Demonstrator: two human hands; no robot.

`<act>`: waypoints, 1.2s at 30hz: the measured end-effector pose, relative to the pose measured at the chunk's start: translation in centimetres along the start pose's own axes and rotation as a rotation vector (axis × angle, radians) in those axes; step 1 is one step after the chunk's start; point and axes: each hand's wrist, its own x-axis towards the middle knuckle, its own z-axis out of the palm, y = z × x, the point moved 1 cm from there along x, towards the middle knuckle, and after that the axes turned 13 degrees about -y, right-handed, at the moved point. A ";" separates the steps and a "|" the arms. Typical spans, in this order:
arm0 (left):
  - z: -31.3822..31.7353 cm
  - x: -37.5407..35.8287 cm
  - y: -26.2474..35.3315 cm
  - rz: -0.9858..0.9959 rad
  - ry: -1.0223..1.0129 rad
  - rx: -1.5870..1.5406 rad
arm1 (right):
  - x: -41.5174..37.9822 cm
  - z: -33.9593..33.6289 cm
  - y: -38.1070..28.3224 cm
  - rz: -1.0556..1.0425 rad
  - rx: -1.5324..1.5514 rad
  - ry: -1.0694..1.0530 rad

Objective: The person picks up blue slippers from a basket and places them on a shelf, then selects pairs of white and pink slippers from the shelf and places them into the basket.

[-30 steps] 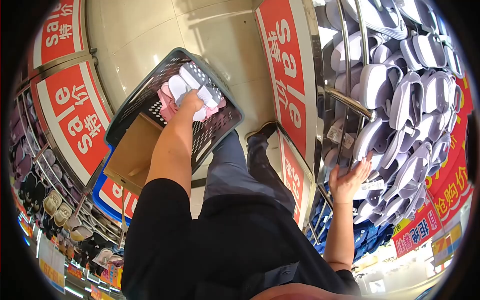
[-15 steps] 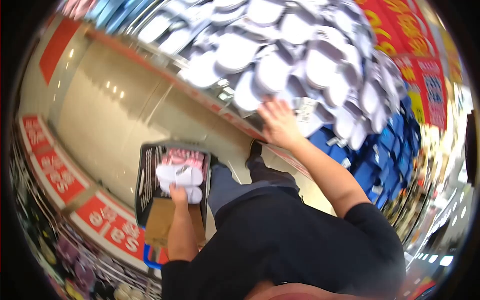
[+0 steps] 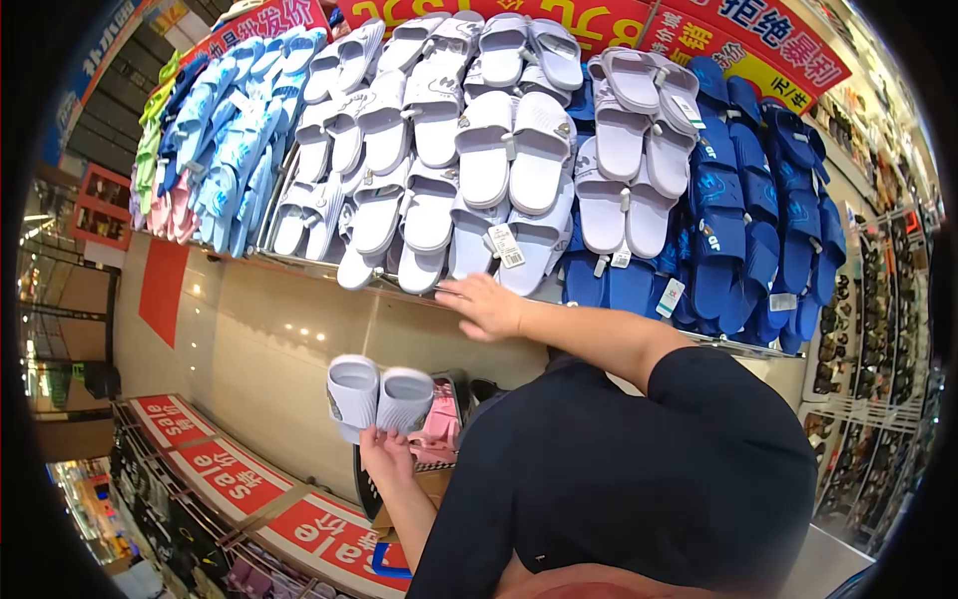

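A pair of pale grey-white slippers [image 3: 380, 397] is held at one end by my left hand [image 3: 387, 456], whose fingers are closed on it. The pair overlaps the black basket [image 3: 365, 479] in this view. Pink slippers [image 3: 437, 429] and a piece of brown cardboard [image 3: 431, 487] show inside that basket, partly hidden by my arm and shirt. With fingers stretched out, my right hand [image 3: 486, 306] is at the front edge of the display, just below a white tag [image 3: 506, 246] on the hanging pale slippers [image 3: 486, 160].
Light blue slippers [image 3: 232, 150] fill the display's left part and dark blue slippers [image 3: 720, 190] its right. Red sale signs [image 3: 235, 474] edge a lower shelf at left. Beige floor [image 3: 264, 329] lies between. Shelves of shoes [image 3: 868, 349] stand at right.
My left hand has raised the pale slippers above the basket. My right hand has drawn back from the displayed slippers to the rack's edge. The view has swung, showing more of the display.
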 end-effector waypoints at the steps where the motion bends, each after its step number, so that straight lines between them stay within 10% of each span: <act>1: 2.7 -1.2 0.5 -0.035 -0.096 -0.036 | -0.6 -0.8 -1.4 -0.021 0.109 -0.033; 5: 13.9 -6.7 0.0 -0.215 -0.390 -0.137 | -3.5 -1.7 -5.9 -0.009 0.475 -0.255; 16: 28.9 -9.2 -9.4 -0.616 -1.075 0.295 | -14.6 -13.0 -3.3 0.292 1.181 0.604; 25: 41.2 -9.3 -17.9 -0.944 -1.220 0.560 | -22.0 -21.1 2.2 0.509 0.946 1.137; 28: 45.0 -8.7 -20.0 -0.819 -1.262 0.686 | -23.3 -24.4 6.1 0.482 0.797 1.135; 32: 45.8 -3.3 -24.8 -0.577 -0.967 0.936 | -24.8 -23.3 12.3 1.168 0.283 0.706; 34: 45.3 -1.8 -25.5 -0.465 -0.920 1.049 | -24.4 -22.1 11.7 1.065 0.161 0.565; 36: 43.0 -2.5 -24.8 -0.329 -0.963 1.202 | -23.3 -20.4 10.5 1.112 0.139 0.789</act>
